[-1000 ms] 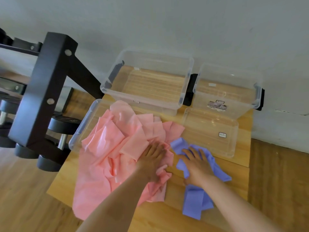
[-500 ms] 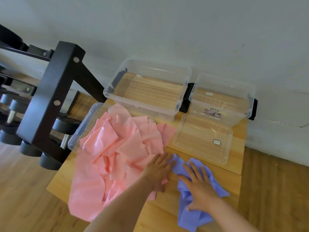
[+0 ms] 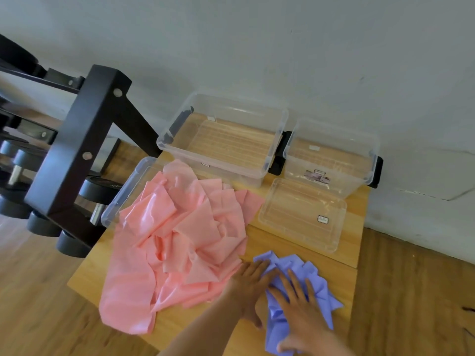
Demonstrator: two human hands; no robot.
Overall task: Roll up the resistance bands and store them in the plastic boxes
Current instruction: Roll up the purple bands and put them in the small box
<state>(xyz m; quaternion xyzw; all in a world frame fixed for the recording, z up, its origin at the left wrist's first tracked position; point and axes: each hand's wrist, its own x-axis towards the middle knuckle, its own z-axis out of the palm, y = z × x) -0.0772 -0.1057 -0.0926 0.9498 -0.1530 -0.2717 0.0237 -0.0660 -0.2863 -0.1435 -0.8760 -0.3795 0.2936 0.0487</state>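
Observation:
A crumpled pink resistance band (image 3: 177,235) lies spread over the left half of the wooden table (image 3: 293,246), draping over its front edge. A smaller purple band (image 3: 316,281) is bunched at the front right. My left hand (image 3: 248,286) lies flat with straight fingers, touching the purple band's left edge beside the pink one. My right hand (image 3: 299,307) presses flat on top of the purple band. Two clear plastic boxes stand open at the back: a large box (image 3: 272,160) and a smaller box (image 3: 370,173) to its right.
A clear lid (image 3: 334,242) lies in front of the smaller box. Another clear lid (image 3: 120,199) sits partly under the pink band at the table's left edge. A black dumbbell rack (image 3: 74,155) with dumbbells stands to the left. A grey wall runs behind.
My left hand slid right off the pink band to the purple band's edge. Both hands moved nearer the table's front edge, and the purple band bunched up under my right hand.

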